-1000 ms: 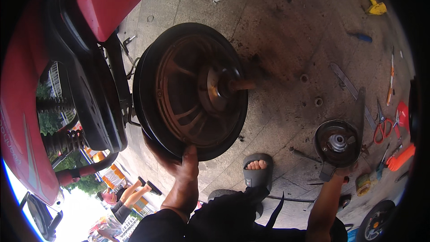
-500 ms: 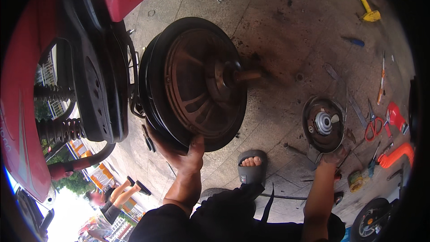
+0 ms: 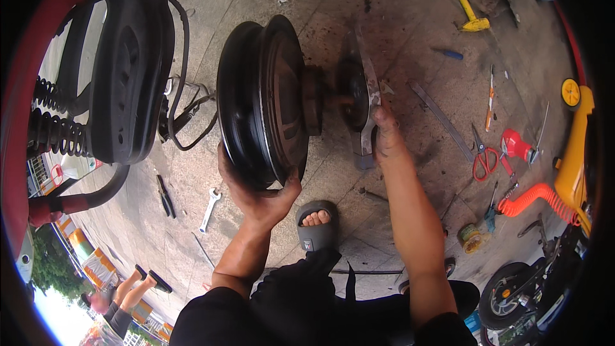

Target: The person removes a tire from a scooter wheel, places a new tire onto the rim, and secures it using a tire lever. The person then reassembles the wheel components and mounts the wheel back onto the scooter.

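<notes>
I had the wheel [image 3: 266,102] stood nearly edge-on to me now, where half a second before its rusty hub face had been turned toward the camera — so it had been swung round on its rim. My left hand [image 3: 256,192] cupped the wheel from below, fingers curled up around the black rim and holding its weight. My right hand [image 3: 384,134] was up beside the wheel's axle end, pressed against the round drum cover [image 3: 359,99]; its fingers lay against the cover's lower edge, though I could not tell whether they gripped it or merely steadied it. Earlier that cover had lain flat on the concrete floor [image 3: 410,19] well to the right of the wheel, with my right arm reaching toward it — now it sat on the axle stub, close against the hub. I judged the cover was being fitted back.

Left of the wheel stood the scooter's black rear body [image 3: 131,70], cables trailing between them. Below the wheel lay a small spanner [image 3: 209,208] and my sandalled foot [image 3: 316,223]; well right of it lay red-handled scissors [image 3: 482,157] and a yellow hammer [image 3: 464,1].
</notes>
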`<state>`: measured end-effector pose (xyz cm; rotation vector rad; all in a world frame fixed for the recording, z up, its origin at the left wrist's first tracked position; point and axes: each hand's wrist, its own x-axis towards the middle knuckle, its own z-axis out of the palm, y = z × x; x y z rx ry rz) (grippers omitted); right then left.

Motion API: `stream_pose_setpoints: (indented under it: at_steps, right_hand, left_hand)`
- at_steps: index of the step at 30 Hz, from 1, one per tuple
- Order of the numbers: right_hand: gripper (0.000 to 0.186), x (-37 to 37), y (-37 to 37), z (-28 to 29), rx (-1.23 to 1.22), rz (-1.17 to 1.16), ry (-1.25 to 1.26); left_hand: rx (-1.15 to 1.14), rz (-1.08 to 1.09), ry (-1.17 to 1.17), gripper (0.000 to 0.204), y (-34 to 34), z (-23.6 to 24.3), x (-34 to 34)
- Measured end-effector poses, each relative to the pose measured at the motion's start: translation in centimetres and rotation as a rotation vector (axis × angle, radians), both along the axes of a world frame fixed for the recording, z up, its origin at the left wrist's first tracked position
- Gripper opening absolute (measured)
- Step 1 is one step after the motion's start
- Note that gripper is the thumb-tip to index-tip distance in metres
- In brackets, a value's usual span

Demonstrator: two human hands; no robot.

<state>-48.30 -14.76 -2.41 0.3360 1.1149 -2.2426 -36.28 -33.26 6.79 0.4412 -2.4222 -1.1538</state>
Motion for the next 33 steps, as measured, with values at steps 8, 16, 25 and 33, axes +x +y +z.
stream_pose_setpoints:
  at_steps: [8, 16, 25, 33]
  right_hand:
    - [0.095, 0.5, -0.5, -0.2, -0.169, 0.081, -0.005]
    - [0.089, -0.1, -0.4, 0.9, -0.110, 0.107, 0.028]
    - [0.101, -0.2, -0.8, 1.8, 0.017, 0.138, 0.119]
    - [0.118, -0.7, -2.4, 1.2, 0.144, 0.263, 0.220]
  left_hand:
    - [0.006, 0.009, -0.010, 0.105, 0.4, 0.1, -0.2]
    - [0.069, -0.010, 0.040, 0.108, 0.4, -0.3, -0.3]
    - [0.059, -0.032, 0.071, 0.110, 0.1, -0.8, -0.2]
    - [0.144, 0.016, 0.086, 0.111, 0.7, -1.9, 0.4]
